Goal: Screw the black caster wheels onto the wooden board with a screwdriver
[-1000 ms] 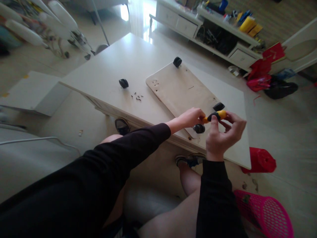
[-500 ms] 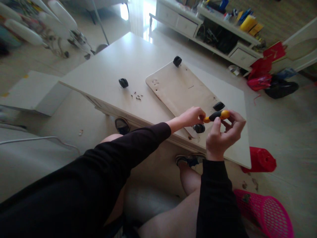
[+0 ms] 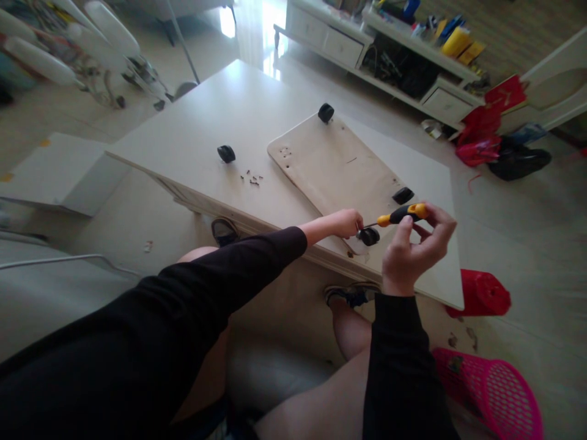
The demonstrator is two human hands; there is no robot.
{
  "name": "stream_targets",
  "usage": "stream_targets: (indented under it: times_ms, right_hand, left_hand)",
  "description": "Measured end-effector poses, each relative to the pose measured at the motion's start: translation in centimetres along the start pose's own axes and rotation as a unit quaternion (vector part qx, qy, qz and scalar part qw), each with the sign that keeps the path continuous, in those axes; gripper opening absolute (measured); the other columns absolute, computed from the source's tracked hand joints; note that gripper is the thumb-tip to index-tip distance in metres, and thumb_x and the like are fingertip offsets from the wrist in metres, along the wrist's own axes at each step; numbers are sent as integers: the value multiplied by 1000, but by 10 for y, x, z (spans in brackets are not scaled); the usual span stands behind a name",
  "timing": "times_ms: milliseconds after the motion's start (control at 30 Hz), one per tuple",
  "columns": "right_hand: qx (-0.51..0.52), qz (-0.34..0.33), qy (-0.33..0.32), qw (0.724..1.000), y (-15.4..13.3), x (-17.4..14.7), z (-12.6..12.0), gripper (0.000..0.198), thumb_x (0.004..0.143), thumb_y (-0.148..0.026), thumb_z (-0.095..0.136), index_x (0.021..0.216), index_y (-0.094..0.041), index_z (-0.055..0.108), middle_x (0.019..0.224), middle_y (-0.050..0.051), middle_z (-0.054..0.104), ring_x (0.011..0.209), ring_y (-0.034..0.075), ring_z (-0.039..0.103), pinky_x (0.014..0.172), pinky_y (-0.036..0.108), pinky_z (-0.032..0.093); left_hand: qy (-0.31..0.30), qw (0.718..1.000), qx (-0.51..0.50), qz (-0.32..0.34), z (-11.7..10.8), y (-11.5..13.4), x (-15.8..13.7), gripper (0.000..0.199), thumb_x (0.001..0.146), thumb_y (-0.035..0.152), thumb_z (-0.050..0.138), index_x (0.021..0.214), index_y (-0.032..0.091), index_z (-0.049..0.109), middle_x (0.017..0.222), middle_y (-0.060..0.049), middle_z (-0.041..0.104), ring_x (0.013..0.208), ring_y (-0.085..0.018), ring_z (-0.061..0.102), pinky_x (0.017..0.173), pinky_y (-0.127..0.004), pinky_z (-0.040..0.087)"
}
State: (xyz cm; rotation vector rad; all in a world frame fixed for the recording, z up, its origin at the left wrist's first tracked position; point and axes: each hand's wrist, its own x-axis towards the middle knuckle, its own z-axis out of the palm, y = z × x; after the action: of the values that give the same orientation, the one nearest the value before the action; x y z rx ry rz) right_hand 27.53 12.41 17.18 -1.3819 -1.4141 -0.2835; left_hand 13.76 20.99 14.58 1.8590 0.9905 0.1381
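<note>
My right hand (image 3: 418, 252) grips the yellow and black handle of a screwdriver (image 3: 401, 214). Its thin shaft points left toward a black caster wheel (image 3: 369, 236) at the near corner of an off-white board (image 3: 325, 165). My left hand (image 3: 349, 223) is closed at the shaft's tip, beside that caster; what its fingers pinch is hidden. Two more casters, one at the board's far corner (image 3: 326, 113) and one at its right corner (image 3: 403, 195), stand on the board. A loose caster (image 3: 226, 153) lies left of it, with several small screws (image 3: 252, 178) nearby.
The board lies on a white table (image 3: 183, 122). A white box (image 3: 59, 174) stands on the floor to the left. Close by on the right are a red roll (image 3: 486, 293) and a pink basket (image 3: 509, 391). A cluttered white cabinet (image 3: 339, 46) stands behind.
My left hand has slid left and down from the screwdriver's handle end to the caster, uncovering the shaft. My right hand still holds the handle. The view has shifted slightly.
</note>
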Motion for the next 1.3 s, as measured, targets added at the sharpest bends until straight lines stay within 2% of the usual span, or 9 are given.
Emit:
stream_targets:
  times_ms: [133, 333, 533, 600, 733, 900, 1067, 1200, 1300]
  right_hand:
    - [-19, 12, 10, 1000, 0, 2, 1, 35, 90, -42, 80, 118, -23, 69, 117, 8, 66, 106, 24, 72, 73, 37, 64]
    - [36, -6, -8, 999, 4, 0, 5, 37, 94, -22, 64, 131, -22, 66, 124, 8, 74, 111, 23, 76, 88, 42, 67]
    - [12, 3, 0, 1000, 2, 1, 3, 36, 88, -37, 82, 118, -20, 69, 115, 7, 67, 103, 22, 71, 74, 36, 64]
    - [8, -3, -2, 1000, 1, 1, 2, 32, 92, -33, 76, 121, -20, 70, 115, 7, 68, 104, 22, 72, 77, 37, 64]
    - [14, -24, -16, 999, 2, 0, 1, 36, 96, -22, 60, 131, -22, 68, 121, 8, 71, 113, 23, 73, 86, 41, 65]
    - [7, -14, 1, 1000, 3, 0, 2, 32, 92, -34, 76, 122, -21, 71, 117, 8, 67, 109, 24, 72, 77, 37, 64]
    - [21, -22, -11, 999, 6, -1, 2, 39, 95, -20, 59, 133, -22, 66, 125, 9, 72, 116, 24, 74, 89, 44, 66]
    - [12, -8, 3, 1000, 2, 0, 2, 32, 91, -31, 76, 121, -20, 71, 118, 8, 65, 108, 24, 71, 79, 39, 65]
    - [20, 3, 11, 1000, 0, -1, 2, 33, 91, -27, 75, 123, -21, 70, 120, 8, 64, 108, 23, 71, 80, 40, 65]
  left_hand:
    - [-9, 1000, 10, 4, 4, -4, -3, 60, 83, -2, 63, 139, 15, 76, 121, -11, 84, 87, -16, 79, 82, -24, 61]
    - [-32, 999, 17, -3, 7, -4, -7, 64, 81, -2, 61, 140, 17, 78, 119, -9, 85, 88, -16, 80, 80, -21, 60]
    - [-49, 999, 20, 1, 4, -5, -4, 59, 87, 0, 59, 140, 18, 77, 126, -9, 83, 87, -15, 79, 81, -22, 61]
    - [-38, 999, 14, -17, 2, -7, -1, 56, 87, 0, 60, 138, 16, 78, 122, -9, 84, 86, -16, 79, 81, -23, 61]
    - [7, 997, -32, -69, -2, -11, 4, 50, 93, 3, 61, 141, 10, 74, 110, -14, 84, 85, -18, 79, 77, -24, 60]
    - [-1, 990, -105, -92, 2, -8, 6, 35, 98, 6, 64, 131, 8, 74, 111, -15, 82, 82, -16, 78, 67, -23, 57]
    - [8, 986, -130, -107, 3, -4, 3, 35, 96, 4, 65, 129, 11, 74, 105, -12, 81, 80, -15, 76, 68, -22, 57]
    - [1, 983, -146, -113, 4, -5, 5, 34, 98, 6, 64, 131, 11, 72, 105, -11, 80, 80, -13, 74, 68, -21, 55]
    - [-1, 979, -168, -115, 7, -9, 8, 35, 98, 7, 63, 132, 11, 71, 104, -10, 80, 77, -12, 72, 68, -21, 54]
